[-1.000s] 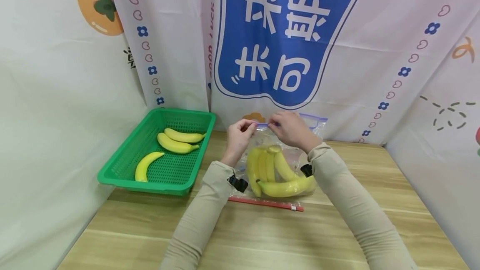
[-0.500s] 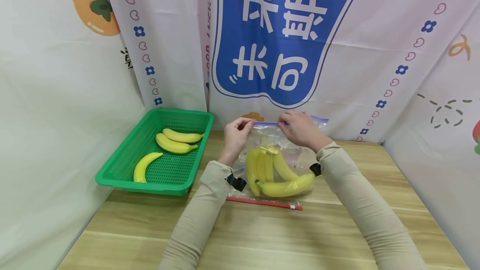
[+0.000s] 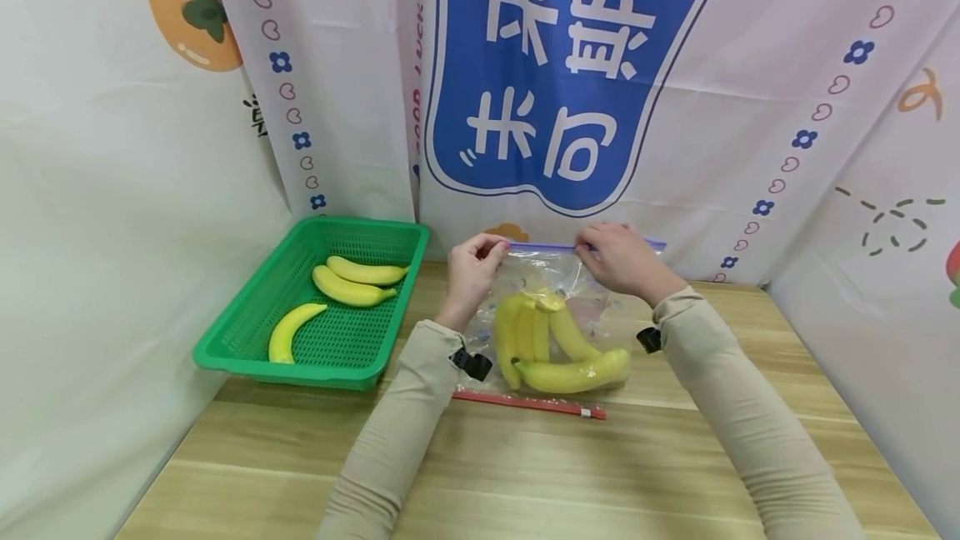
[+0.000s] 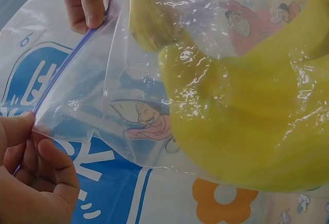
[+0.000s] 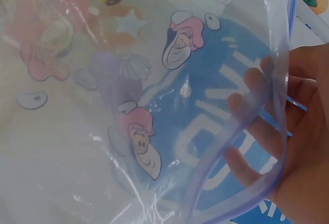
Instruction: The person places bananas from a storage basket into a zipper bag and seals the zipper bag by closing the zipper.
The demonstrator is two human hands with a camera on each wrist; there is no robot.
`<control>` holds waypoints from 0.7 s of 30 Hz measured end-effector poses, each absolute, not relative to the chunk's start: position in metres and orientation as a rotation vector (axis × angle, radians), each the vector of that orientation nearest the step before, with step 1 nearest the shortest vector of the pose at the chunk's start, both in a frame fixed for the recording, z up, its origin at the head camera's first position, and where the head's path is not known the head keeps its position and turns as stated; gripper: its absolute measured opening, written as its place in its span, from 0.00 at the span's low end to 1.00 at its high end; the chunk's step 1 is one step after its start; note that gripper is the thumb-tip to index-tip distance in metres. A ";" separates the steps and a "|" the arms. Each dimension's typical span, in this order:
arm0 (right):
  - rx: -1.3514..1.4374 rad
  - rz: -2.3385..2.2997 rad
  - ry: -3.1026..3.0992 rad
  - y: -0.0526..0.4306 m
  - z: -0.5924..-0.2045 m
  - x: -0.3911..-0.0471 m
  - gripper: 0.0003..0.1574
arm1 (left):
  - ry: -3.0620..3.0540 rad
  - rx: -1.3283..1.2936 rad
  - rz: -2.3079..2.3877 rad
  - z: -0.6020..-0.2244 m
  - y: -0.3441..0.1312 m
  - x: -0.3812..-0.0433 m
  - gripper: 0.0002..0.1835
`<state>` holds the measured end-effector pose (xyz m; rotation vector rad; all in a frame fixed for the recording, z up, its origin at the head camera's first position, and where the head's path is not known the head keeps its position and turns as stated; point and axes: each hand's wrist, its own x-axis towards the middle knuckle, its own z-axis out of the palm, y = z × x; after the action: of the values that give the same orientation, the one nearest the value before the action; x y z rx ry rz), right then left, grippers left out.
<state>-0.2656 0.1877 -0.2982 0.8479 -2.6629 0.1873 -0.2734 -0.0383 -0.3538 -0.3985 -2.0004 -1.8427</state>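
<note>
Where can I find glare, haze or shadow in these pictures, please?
Left wrist view: small white glints on the clear bag over the bananas; right wrist view: hazy, with bright streaks along the plastic; head view: fairly even light, soft shadows on the table.

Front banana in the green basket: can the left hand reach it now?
Probably not yet: the left hand pinches the clear bag. Otherwise the way looks free; nothing covers the front banana.
</note>
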 end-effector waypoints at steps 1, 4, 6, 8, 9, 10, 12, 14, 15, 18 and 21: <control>0.851 0.193 -2.656 0.189 -0.298 -0.265 0.07 | -2.005 -0.398 -1.840 -0.354 -0.038 -0.273 0.06; 0.849 0.203 -2.652 0.194 -0.298 -0.264 0.07 | -2.010 -0.398 -1.842 -0.353 -0.039 -0.273 0.06; 0.836 0.206 -2.658 0.199 -0.298 -0.263 0.07 | -2.006 -0.402 -1.848 -0.352 -0.040 -0.272 0.06; 0.818 0.209 -2.666 0.204 -0.299 -0.263 0.07 | -1.994 -0.409 -1.856 -0.352 -0.040 -0.272 0.06; 0.812 0.216 -2.667 0.206 -0.299 -0.263 0.07 | -1.989 -0.411 -1.858 -0.352 -0.040 -0.271 0.06; 0.807 0.222 -2.667 0.209 -0.300 -0.263 0.07 | -1.987 -0.413 -1.857 -0.351 -0.041 -0.271 0.06; 0.804 0.246 -2.662 0.215 -0.301 -0.262 0.07 | -1.991 -0.411 -1.857 -0.351 -0.041 -0.270 0.06; 0.809 0.275 -2.648 0.220 -0.303 -0.262 0.06 | -1.996 -0.398 -1.864 -0.350 -0.042 -0.269 0.06; 0.812 0.293 -2.641 0.224 -0.304 -0.262 0.06 | -1.999 -0.391 -1.869 -0.350 -0.042 -0.269 0.06; 0.815 0.328 -2.623 0.232 -0.306 -0.261 0.05 | -1.995 -0.377 -1.889 -0.349 -0.042 -0.268 0.06; 0.807 0.352 -2.621 0.239 -0.307 -0.260 0.04 | -1.992 -0.374 -1.892 -0.349 -0.043 -0.268 0.06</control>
<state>-0.2600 0.2393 -0.3067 0.8074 -2.6206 0.3517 -0.2678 -0.0425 -0.3492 -0.3736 -1.9919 -1.8922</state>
